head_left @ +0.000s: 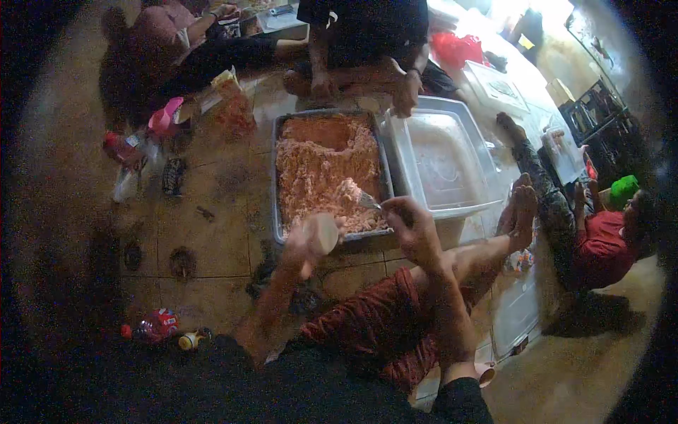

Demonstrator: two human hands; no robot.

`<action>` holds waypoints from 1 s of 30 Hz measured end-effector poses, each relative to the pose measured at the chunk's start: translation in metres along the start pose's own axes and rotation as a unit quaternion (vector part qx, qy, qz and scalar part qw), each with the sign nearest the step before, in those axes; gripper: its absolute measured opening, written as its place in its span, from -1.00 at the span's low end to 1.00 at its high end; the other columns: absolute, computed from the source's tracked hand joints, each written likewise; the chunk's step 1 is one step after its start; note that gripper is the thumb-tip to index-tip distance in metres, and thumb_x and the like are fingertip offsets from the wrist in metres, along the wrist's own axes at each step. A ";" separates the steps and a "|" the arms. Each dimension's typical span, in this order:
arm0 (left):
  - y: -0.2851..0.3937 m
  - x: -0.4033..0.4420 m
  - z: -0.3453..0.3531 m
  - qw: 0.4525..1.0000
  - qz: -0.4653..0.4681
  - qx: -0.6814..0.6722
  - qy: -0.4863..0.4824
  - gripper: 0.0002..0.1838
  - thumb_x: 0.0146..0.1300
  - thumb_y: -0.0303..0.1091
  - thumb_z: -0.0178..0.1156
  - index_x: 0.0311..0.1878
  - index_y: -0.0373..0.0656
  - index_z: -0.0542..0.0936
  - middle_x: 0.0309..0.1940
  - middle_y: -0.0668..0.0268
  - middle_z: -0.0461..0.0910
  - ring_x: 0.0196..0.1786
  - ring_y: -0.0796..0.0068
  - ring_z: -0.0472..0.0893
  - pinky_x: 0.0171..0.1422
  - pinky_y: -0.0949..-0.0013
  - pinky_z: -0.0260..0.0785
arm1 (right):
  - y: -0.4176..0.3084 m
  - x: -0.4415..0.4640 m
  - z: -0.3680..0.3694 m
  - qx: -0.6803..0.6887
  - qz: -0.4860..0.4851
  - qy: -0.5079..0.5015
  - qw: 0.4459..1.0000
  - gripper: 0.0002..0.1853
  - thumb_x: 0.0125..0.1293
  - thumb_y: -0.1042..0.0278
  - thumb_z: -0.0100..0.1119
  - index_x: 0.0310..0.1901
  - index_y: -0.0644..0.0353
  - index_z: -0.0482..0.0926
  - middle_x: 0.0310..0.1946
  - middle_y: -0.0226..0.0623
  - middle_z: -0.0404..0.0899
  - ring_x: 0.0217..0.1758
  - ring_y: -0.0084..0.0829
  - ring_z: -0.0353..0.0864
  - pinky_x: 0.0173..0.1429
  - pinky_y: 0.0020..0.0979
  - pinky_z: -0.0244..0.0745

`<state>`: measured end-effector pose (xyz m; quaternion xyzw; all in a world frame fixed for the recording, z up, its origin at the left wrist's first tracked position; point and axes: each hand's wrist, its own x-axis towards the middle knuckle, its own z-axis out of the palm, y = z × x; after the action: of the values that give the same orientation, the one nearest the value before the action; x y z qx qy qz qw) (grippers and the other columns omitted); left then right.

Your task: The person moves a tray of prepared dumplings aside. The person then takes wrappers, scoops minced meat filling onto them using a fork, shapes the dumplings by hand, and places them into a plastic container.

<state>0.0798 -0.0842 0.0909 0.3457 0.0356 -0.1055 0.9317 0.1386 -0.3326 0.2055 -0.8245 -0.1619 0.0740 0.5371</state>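
Observation:
A grey tub (274, 177) on the floor in front of me holds a pinkish-orange, crumbly minced mixture (325, 166), with a dug-out hollow at its far end. Over the tub's near left corner, my left hand (304, 240) is closed around a pale, round, flat-looking piece (325, 234), slightly blurred. My right hand (413, 225) grips the handle of a metal spoon (369, 201) above the near right part of the mixture. A lump of the mixture (349, 189) sits on the spoon's end. The two hands are apart.
Right of the tub stands a translucent plastic box (445, 159). A person sits across with a hand (405, 93) near its rim. Bottles (159, 325) lie at lower left, packets (127, 152) at upper left. Another person in red (604, 244) sits far right.

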 end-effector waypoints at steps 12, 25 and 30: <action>0.017 0.009 0.044 0.967 0.022 -0.246 -0.056 0.02 0.44 0.45 -0.18 0.48 -0.45 0.26 0.47 -0.16 0.32 0.46 -0.08 0.39 0.57 -0.08 0.25 | 0.022 -0.040 0.053 -0.089 -0.170 0.078 0.978 -0.55 0.13 0.75 0.14 0.07 0.19 0.64 -0.12 -0.07 0.60 -0.04 0.01 0.66 0.02 -0.13 0.60; -0.016 0.012 0.018 0.957 0.000 -0.291 0.003 -0.02 0.49 0.43 -0.33 0.27 -0.50 0.44 0.16 -0.19 0.57 0.24 -0.12 0.58 0.38 -0.19 0.41 | -0.017 -0.066 0.021 -0.315 -0.084 -0.048 0.944 -0.60 0.25 0.39 0.17 0.15 -0.04 0.54 -0.14 -0.24 0.49 -0.06 -0.11 0.68 -0.10 -0.16 0.65; 0.002 -0.001 0.026 0.947 -0.068 -0.292 0.112 -0.06 0.50 0.41 -0.30 0.30 -0.46 0.42 0.14 -0.18 0.59 0.19 -0.12 0.60 0.33 -0.20 0.44 | 0.007 -0.064 0.024 -0.232 -0.106 -0.138 0.957 -0.62 0.23 0.45 0.18 0.10 -0.02 0.54 -0.12 -0.17 0.51 -0.04 0.00 0.66 -0.13 -0.12 0.62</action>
<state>0.0791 -0.1001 0.1120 0.0644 0.1925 -0.1146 0.9725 0.0727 -0.3363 0.1859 -0.8864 -0.3336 0.0896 0.3081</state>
